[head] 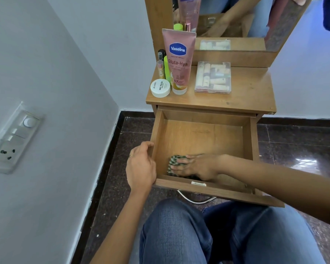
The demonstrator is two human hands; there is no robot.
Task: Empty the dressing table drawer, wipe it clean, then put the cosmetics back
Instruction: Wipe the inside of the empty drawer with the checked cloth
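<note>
The wooden drawer (204,134) is pulled out and holds only a green checked cloth (174,164) in its near left corner. My right hand (196,166) lies flat on that cloth, pressing it to the drawer floor. My left hand (141,166) grips the drawer's left wall from outside. The cosmetics stand on the tabletop: a pink Vaseline tube (178,61), a white nail polish remover jar (160,88), a lime green bottle (167,70), small slim bottles (160,63) and a clear box of lipsticks (213,77).
The dressing table (236,101) stands against the wall with a mirror (236,16) above it. A switch panel (13,138) is on the left wall. My knees in jeans (179,235) are just under the drawer's metal handle (196,200). The floor is dark stone.
</note>
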